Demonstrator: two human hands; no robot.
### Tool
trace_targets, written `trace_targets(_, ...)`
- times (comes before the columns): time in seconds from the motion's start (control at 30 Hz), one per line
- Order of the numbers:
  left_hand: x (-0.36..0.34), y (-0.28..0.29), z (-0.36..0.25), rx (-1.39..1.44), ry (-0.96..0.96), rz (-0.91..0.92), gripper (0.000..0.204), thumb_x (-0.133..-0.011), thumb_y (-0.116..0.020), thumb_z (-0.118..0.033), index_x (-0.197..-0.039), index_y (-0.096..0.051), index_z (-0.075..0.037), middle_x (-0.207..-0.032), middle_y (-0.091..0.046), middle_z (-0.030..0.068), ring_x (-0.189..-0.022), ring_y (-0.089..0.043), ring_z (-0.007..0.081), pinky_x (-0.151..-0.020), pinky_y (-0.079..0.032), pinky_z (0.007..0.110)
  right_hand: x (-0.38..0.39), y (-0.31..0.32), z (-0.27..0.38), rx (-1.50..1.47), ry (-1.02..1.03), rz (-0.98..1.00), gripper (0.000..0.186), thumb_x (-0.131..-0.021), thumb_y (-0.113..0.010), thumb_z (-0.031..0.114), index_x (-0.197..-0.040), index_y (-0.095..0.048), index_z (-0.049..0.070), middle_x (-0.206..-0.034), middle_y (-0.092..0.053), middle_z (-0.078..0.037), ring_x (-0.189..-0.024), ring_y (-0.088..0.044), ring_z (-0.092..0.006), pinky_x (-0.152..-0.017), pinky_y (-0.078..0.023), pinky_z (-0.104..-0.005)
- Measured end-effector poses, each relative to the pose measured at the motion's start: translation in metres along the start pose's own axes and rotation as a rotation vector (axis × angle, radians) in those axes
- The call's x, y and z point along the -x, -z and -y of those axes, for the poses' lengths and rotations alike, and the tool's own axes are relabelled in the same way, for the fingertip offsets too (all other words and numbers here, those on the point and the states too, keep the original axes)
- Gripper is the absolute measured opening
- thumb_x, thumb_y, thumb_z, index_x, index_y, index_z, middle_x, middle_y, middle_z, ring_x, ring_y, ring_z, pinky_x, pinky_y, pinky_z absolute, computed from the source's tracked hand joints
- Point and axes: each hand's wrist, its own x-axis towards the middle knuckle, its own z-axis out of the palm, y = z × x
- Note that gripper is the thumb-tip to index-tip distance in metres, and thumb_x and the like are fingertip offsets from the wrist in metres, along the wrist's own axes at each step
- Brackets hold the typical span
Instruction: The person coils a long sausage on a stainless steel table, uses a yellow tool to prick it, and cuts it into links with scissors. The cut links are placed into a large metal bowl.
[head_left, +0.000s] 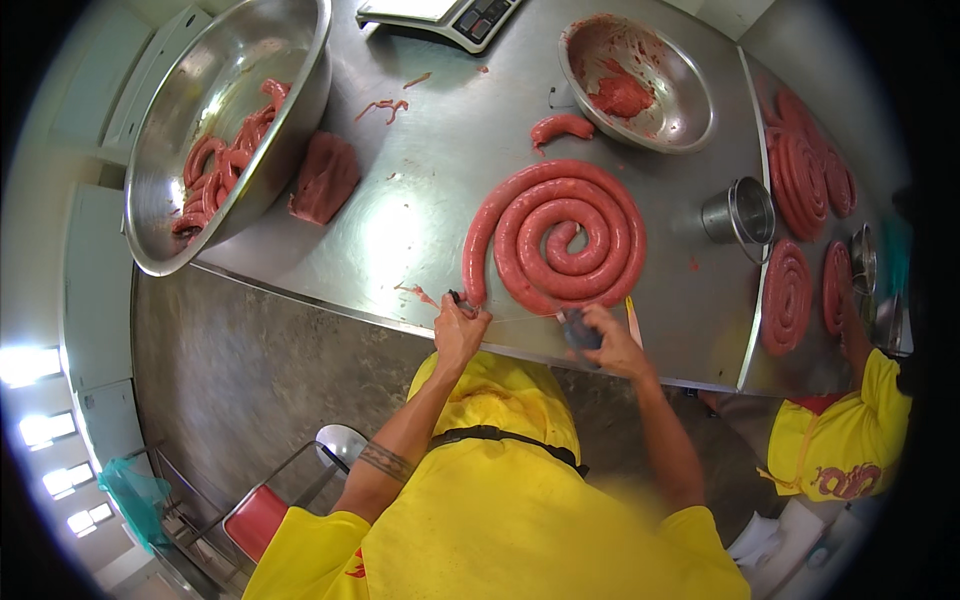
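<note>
I have the left hand (460, 325) curled shut beside the loose tail (473, 285) of the sausage coil (595, 240), right at the near edge of the steel table (395, 275); a small dark object (455, 296) pokes out of its grip, but from my end I can't tell whether the fingers pinch the tail too. The right hand (612, 345) is closed around a blurred dark object (582, 330) that I can't identify, and a thin pale thread (522, 319) runs between the hands. I'd judge that the gap between them serves to draw that thread straight, and that the tail lies apart from the rings on the left so fingers can get around it. The coil sits flat just beyond both hands, probably because a spiral brings such a length within reach without kinks. The large steel bowl (225, 85) at far left and the smaller bowl (692, 95) at far right stand clear of the hands, presumably to leave elbow room. As for looks, the sausage is pinkish red, plump, fairly even in thickness and glossy, its rings mostly touching as they wind in to a small hooked centre.
</note>
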Motion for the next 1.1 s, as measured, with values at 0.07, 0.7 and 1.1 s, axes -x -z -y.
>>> trace_targets(0.07, 0.004, 0.005, 0.001, -0.185, 0.005, 0.024, 0.04, -0.079, -0.071, -0.036, -0.099, -0.07, -0.001, -0.084, -0.074, 0.0168, -0.082, -0.071, 0.0387, -0.076, -0.055, 0.047, -0.009, -0.008, 0.008, 0.051, -0.088, 0.251, 0.038, -0.079, -0.083, 0.03, -0.094, -0.065, 0.001, -0.095, -0.06, -0.007, -0.087, -0.058, -0.0204, -0.078, -0.047, -0.0337)
trace_targets(0.7, 0.029, 0.014, 0.029, 0.056, -0.159, 0.225, 0.027, -0.097, -0.067, -0.027, -0.09, -0.072, -0.001, -0.075, -0.07, 0.0107, -0.067, -0.067, 0.0203, -0.065, -0.051, 0.036, -0.073, -0.014, 0.029, 0.035, -0.296, 0.739, 0.045, -0.091, -0.069, 0.051, -0.093, -0.063, 0.006, -0.074, -0.05, 0.005, -0.066, -0.046, -0.0095, -0.061, -0.04, -0.0291)
trace_targets(1.1, -0.195, 0.135, -0.112, -0.09, -0.729, 0.234, 0.026, -0.098, -0.066, -0.024, -0.095, -0.073, 0.001, -0.079, -0.072, 0.0105, -0.07, -0.065, 0.0149, -0.067, -0.052, 0.033, 0.035, 0.115, -0.107, 0.283, -0.37, -0.707, 0.038, -0.077, -0.085, 0.02, -0.098, -0.062, 0.0, -0.093, -0.057, -0.007, -0.084, -0.056, -0.0194, -0.075, -0.047, -0.0349)
